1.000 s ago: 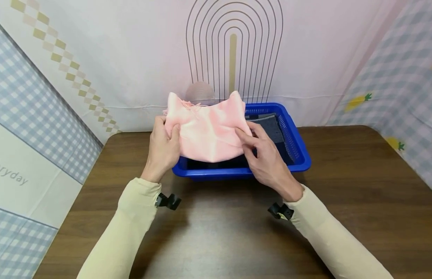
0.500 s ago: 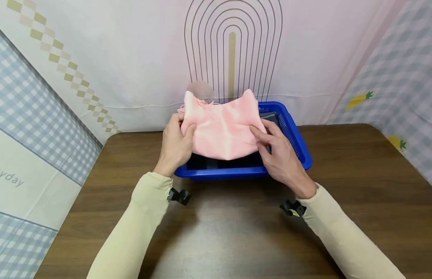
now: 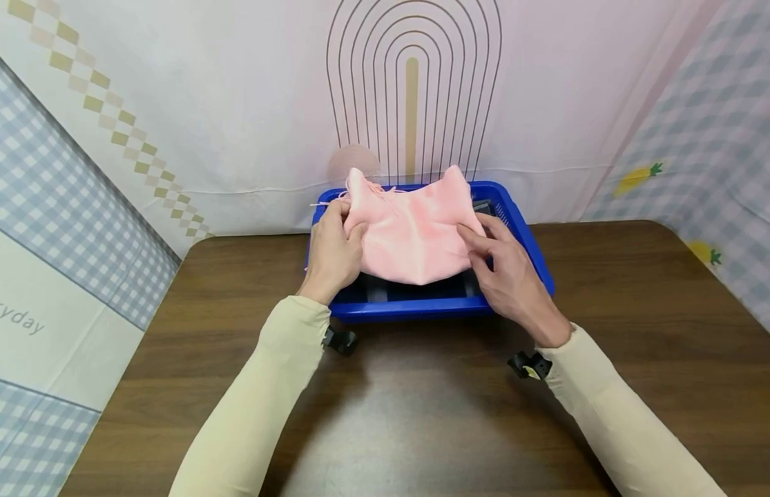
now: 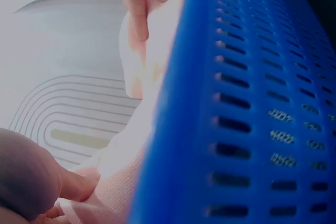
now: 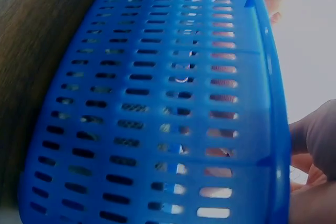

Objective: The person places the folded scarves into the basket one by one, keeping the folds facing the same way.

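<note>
The pink cloth (image 3: 414,231) hangs folded between my two hands over the blue basket (image 3: 527,241), its lower fold just above the dark garments (image 3: 416,291) lying inside, and the basket stands on the brown surface (image 3: 639,310) near the back wall. My left hand (image 3: 331,252) pinches the cloth's left edge, thumb on top and fingers curled beneath, close to a few loose threads (image 3: 335,200) at that corner; my right hand (image 3: 509,276) pinches the right edge with the forefinger stretched along the fold. To set it down well, I judge that both edges should stay level and lightly taut so the fold does not open, and that the cloth should go down flat, centred between the basket's slotted walls (image 5: 157,103). I would keep the threads from snagging on the rim, and loosen both pinches together, not one before the other.
</note>
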